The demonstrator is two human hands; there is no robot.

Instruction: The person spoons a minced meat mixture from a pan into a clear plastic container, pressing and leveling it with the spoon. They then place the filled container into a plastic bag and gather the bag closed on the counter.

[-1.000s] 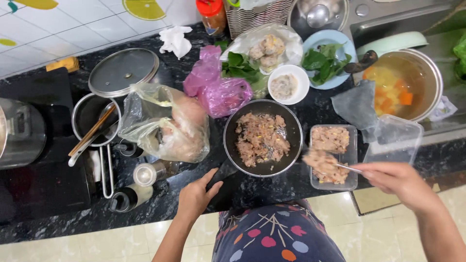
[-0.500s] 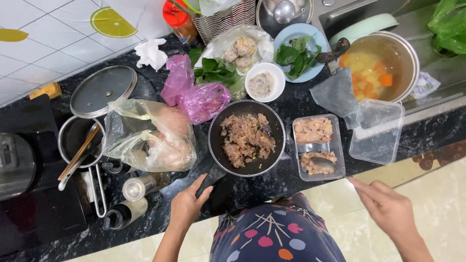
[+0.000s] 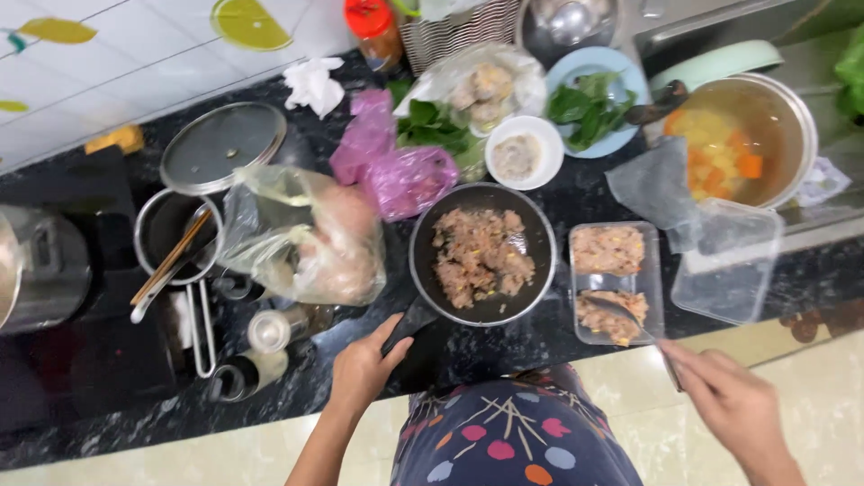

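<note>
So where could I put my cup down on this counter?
Bare black counter shows along the front edge, left of the left hand and below the small saucepan. A narrower strip lies between the frying pan and the counter's front edge. The back is crowded: bags, bowls, the plate of greens and the soup pot sit close together.

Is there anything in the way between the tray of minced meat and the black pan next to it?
Nothing visible. The clear tray sits right beside the black pan with only a strip of bare dark counter between them. The right hand holds a spoon dipped in the tray's meat; the left hand grips the pan's handle.
</note>
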